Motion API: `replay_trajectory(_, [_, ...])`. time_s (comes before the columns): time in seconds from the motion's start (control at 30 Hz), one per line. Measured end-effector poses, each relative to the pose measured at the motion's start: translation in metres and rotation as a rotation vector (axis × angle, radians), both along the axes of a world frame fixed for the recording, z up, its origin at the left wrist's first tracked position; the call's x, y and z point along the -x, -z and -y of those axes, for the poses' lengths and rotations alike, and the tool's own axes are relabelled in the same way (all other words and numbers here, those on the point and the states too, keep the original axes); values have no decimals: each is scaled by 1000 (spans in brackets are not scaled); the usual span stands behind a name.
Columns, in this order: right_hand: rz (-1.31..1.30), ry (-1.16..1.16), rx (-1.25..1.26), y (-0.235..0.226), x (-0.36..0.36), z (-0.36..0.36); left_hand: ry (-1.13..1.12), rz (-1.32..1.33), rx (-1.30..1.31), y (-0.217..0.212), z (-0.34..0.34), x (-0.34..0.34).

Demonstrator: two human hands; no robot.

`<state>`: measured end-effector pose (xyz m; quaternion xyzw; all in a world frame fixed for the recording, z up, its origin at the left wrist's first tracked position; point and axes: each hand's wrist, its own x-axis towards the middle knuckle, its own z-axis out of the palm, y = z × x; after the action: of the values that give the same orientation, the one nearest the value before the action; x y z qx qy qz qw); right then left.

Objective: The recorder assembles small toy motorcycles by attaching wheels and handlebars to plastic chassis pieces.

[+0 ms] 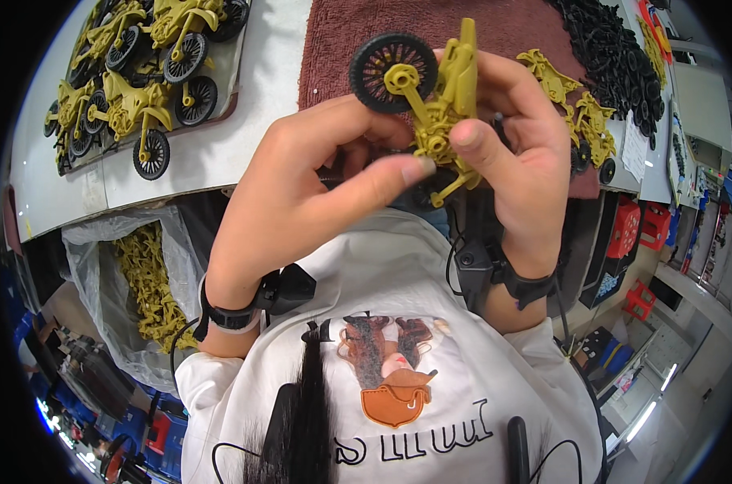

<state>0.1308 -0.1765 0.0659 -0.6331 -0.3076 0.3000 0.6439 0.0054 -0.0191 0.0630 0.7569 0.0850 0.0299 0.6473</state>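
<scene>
A yellow toy motorcycle (453, 93) with a black spoked wheel (393, 73) is held up between my two hands, tilted on end. My left hand (325, 157) pinches its lower side, the thumb pressed near a round yellow hub. From the right, my right hand (523, 133) wraps the body with its thumb on the front and the fingers behind. A second dark wheel shows partly below the thumbs. Most fingertips behind the toy are hidden.
Several toy motorcycles with wheels stand on a tray (235, 77) at far left. A maroon towel (333, 48) covers the table, with yellow toy parts (596, 129) and a heap of black parts (616, 56) at right. Below left hangs a plastic bag (91, 266) of yellow pieces.
</scene>
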Motion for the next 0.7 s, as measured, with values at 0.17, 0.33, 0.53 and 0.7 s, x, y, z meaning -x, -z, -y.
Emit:
replay_trajectory(0.17, [-129, -66, -116, 7, -2, 15, -104, 84, -7, 12, 9, -1])
replay_trajectory(0.33, [-290, 31, -93, 6, 0, 21, -182, 49, 18, 13, 12, -1])
replay_trajectory(0.53, [-76, 87, -108, -8, 4, 13, -301, 286, 183, 12, -32, 10])
replay_trajectory(0.7, [294, -49, 134, -15, 5, 7, -90, 236, 3, -10, -31, 9])
